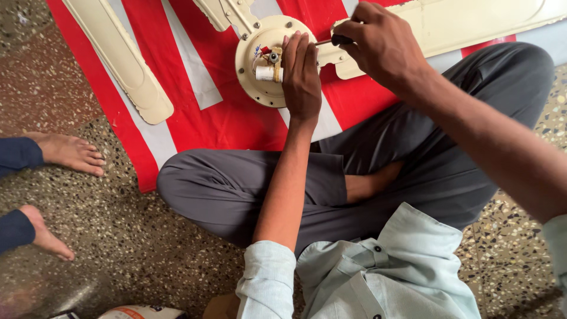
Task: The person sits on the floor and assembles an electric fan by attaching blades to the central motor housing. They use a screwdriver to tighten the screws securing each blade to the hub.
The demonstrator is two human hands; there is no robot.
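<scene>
A cream ceiling fan lies on a red and white striped cloth (224,118). Its round motor housing (254,53) faces up, with a short white shaft (267,73) and small wires at the hub. My left hand (301,77) rests flat on the housing, fingers over its right half. My right hand (378,41) grips a screwdriver (333,41) with a dark handle, its tip pointing left toward the hub. One cream blade (124,59) stretches to the upper left; another blade (460,23) runs to the upper right behind my right hand.
I sit cross-legged in grey trousers (236,189) on a speckled stone floor (118,236). Another person's bare feet (71,153) are at the left edge. A white bag (142,312) lies at the bottom edge.
</scene>
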